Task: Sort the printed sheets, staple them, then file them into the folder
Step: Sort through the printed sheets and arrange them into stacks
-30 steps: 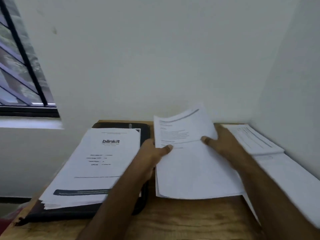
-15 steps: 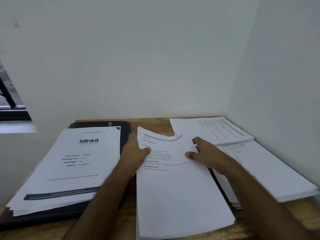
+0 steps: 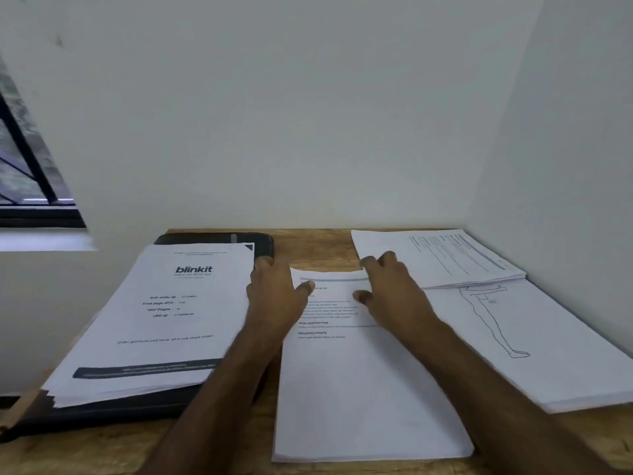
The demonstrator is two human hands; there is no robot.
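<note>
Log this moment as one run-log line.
stage: sorting | left hand: flat on middle stack | right hand: flat on it | folder: under blinkit stack

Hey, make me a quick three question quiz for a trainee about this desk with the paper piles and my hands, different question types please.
1. True or false: the blinkit stack lies on the black folder.
2. Which pile shows a line drawing of a leg on top? A) the middle stack B) the right lower stack C) the blinkit stack
3. Fill in: the left hand and right hand both rest on the ____ stack.

Key: 1 true; 2 B; 3 middle.
</note>
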